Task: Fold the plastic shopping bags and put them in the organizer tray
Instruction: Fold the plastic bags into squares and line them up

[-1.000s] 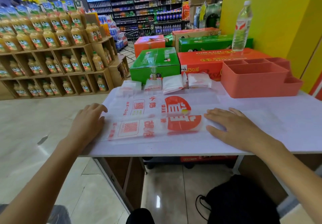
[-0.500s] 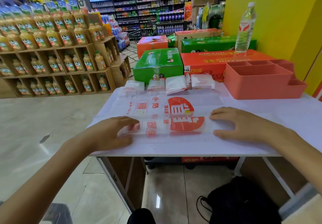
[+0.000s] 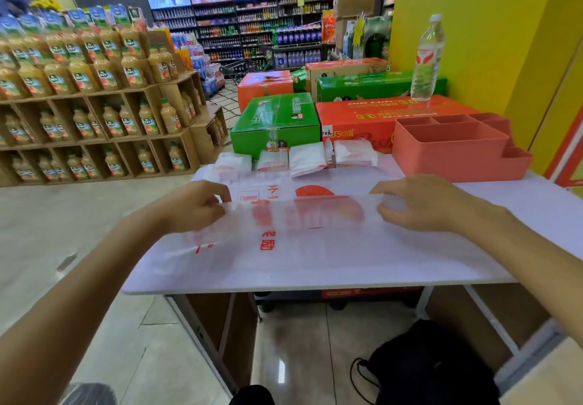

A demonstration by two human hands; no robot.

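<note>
The translucent white plastic shopping bag with red printing (image 3: 303, 224) lies spread flat across the middle of the white rectangular table (image 3: 315, 275), its near long edge lifted off the surface and carried toward the far side. The left hand (image 3: 192, 206) pinches that raised edge at its left end between thumb and curled fingers, and the right hand (image 3: 422, 204) pinches it at the right end in the same way, so both hands are closed on the film. By its look the bag is very light, limp and slippery: it will sag between the two grips, trap air and tend to slide on the smooth tabletop, so holding the fold edge near both ends and then pressing it flat seems the sound way to crease it. Four small folded white plastic bags (image 3: 307, 160) sit in a row at the far edge of the table, just beyond the open bag, and a fold carried too far could nudge them. The coral plastic organizer tray with several compartments (image 3: 454, 155) stands on the far right of the table, near the right hand, its compartments showing no bags. The table's near and left edges are close to the bag, leaving little margin before the film slips over; open surface remains to the right, in front of the tray.
</note>
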